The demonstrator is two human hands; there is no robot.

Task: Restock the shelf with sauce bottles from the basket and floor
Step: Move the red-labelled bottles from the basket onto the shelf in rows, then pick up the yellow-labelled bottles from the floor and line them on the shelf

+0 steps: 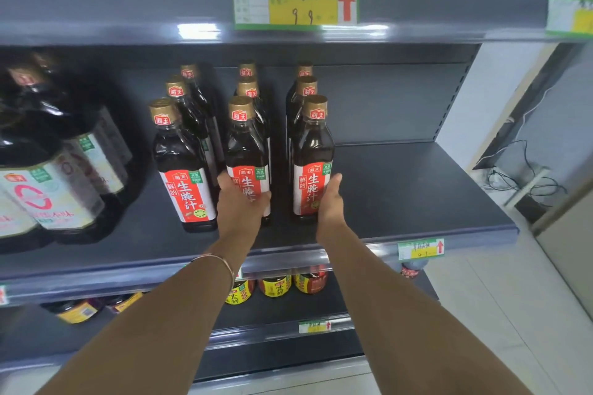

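Several dark sauce bottles with gold caps and red labels stand in three rows on the grey shelf (pixel 417 196). My left hand (pixel 239 202) wraps around the lower part of the middle front bottle (pixel 245 151). My right hand (pixel 330 202) rests flat against the right side of the right front bottle (pixel 313 163), thumb up along the label. The left front bottle (pixel 183 170) stands untouched. Neither the basket nor the floor stock is in view.
Large dark jugs (pixel 48 176) with white labels fill the shelf's left part. Bare shelf lies right of the bottles. Price tags (pixel 295 3) hang on the shelf edges. Jars (pixel 276 287) sit on the shelf below. Cables (pixel 526 183) trail by the wall at right.
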